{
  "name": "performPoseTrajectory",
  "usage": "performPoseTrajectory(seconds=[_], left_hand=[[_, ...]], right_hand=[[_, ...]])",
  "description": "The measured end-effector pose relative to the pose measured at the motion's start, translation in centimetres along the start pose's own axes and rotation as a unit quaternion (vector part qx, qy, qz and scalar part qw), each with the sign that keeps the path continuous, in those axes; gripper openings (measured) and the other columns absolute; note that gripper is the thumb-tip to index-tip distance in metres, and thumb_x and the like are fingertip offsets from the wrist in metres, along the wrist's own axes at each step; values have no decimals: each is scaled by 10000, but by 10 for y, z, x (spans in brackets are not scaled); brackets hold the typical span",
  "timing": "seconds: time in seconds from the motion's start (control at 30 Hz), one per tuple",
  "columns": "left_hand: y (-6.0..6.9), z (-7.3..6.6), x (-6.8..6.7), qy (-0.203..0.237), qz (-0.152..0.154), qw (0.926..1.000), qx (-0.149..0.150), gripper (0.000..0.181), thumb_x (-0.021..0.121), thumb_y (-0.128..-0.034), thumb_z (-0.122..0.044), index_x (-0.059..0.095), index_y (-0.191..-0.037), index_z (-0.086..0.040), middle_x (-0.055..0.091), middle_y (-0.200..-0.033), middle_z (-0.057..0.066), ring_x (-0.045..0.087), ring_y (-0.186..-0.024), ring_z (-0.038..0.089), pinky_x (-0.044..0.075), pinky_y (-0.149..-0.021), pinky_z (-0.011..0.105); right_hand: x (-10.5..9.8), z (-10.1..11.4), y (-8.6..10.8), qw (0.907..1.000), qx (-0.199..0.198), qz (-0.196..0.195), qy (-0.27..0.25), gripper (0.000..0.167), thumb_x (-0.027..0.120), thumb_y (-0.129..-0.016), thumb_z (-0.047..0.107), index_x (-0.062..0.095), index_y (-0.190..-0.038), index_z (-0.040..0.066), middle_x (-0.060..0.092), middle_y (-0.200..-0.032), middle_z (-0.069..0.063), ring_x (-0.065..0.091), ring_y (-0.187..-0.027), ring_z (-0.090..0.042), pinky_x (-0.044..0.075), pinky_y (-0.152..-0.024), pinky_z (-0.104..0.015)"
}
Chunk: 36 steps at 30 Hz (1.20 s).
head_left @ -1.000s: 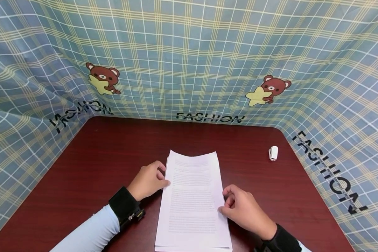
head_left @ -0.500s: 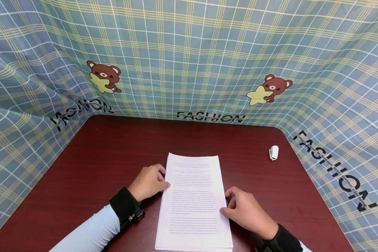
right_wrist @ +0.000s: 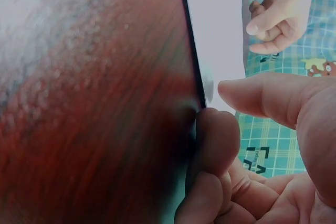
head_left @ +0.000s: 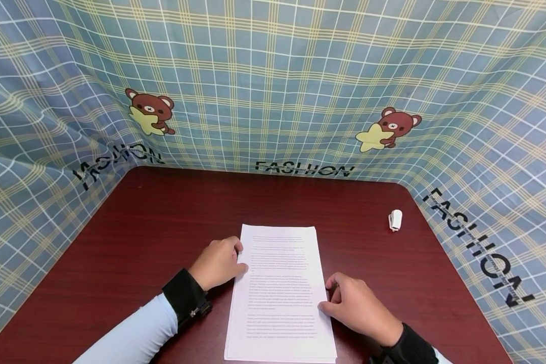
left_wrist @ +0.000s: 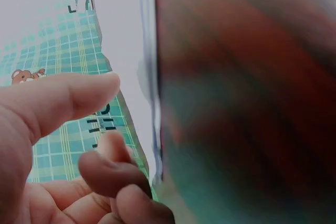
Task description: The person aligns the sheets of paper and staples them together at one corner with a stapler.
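A stack of printed paper sheets (head_left: 279,293) lies flat in front of me in the head view, its edges nearly aligned. My left hand (head_left: 219,264) is at the stack's left edge, with bent fingers beside it and the thumb over the margin. In the left wrist view that thumb (left_wrist: 79,98) stands a little off the white paper (left_wrist: 123,30). Lower down, my right hand (head_left: 357,306) is at the right edge. Its fingers (right_wrist: 218,135) meet the stack's side in the right wrist view, while the thumb stays slightly apart from the top sheet.
A small white stapler (head_left: 395,221) sits toward the back right of the dark red table (head_left: 186,202). Plaid cloth (head_left: 273,91) with printed bears surrounds the table at the back and sides.
The top sheet's far end, which was bowed with raised corners, now lies flat on the stack. My left hand has shifted slightly rightward; the right hand has barely moved.
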<state>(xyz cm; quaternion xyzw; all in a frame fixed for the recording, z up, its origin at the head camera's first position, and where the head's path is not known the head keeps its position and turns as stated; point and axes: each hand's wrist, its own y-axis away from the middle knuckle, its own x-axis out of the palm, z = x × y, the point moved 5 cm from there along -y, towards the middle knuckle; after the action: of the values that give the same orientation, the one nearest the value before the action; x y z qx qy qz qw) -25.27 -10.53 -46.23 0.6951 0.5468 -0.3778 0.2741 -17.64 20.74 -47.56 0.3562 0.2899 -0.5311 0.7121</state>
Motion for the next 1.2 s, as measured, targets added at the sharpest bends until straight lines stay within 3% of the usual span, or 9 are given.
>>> performPoseTrajectory(seconds=[0.07,0.2,0.4,0.57,0.77,0.9,1.2], left_hand=[[-3,-7,0,-116,37,9999,119,339,859,-794,-239,685,-1037,-78,545,-682,-40,493,-582,99,412,-578,283],[-14,-27,4,-443,114,9970,627,294,853,-801,-280,703,-975,-97,553,-778,-39,510,-698,110,447,-667,307],[-44,-65,17,-976,418,9868,1227,407,834,-819,-321,724,-1117,-66,634,-1020,35,579,-910,193,491,-839,395],[-70,-80,29,-1517,634,9788,1218,597,842,-805,-414,680,-1253,-54,618,-1164,91,550,-983,247,450,-835,422],[-93,-81,42,-2064,795,9697,1034,610,888,-734,-487,678,-1151,-95,595,-1119,80,510,-933,247,442,-820,426],[-100,-80,46,-2213,1014,9661,863,569,907,-689,-500,685,-1061,-131,588,-1048,53,518,-936,244,442,-837,435],[-111,-82,48,-2244,1384,9631,540,555,932,-649,-500,681,-1030,-186,577,-1019,21,508,-955,229,409,-842,430]], right_hand=[[-1,0,0,10000,-11,-29,14,384,867,-813,269,647,-1079,101,636,-705,61,592,-622,-91,456,-551,-265],[-3,-2,-2,9996,41,-234,142,336,856,-821,276,659,-1050,129,624,-687,82,581,-615,-74,456,-560,-256],[-7,-5,-1,9990,193,-385,150,283,821,-859,292,664,-1042,145,616,-685,81,567,-617,-76,448,-579,-265],[-6,-7,-3,9987,229,-406,186,272,815,-862,301,660,-1043,168,616,-699,93,567,-623,-65,451,-591,-265],[-6,-5,-3,9985,89,-499,206,263,821,-856,298,658,-1020,173,609,-695,98,559,-618,-51,449,-597,-263],[-5,-4,-4,9986,96,-498,172,256,825,-853,286,657,-1009,171,606,-692,88,553,-612,-54,446,-589,-264],[-4,-5,-6,9987,160,-462,157,234,811,-862,256,657,-1009,160,606,-676,71,551,-592,-78,440,-571,-274]])
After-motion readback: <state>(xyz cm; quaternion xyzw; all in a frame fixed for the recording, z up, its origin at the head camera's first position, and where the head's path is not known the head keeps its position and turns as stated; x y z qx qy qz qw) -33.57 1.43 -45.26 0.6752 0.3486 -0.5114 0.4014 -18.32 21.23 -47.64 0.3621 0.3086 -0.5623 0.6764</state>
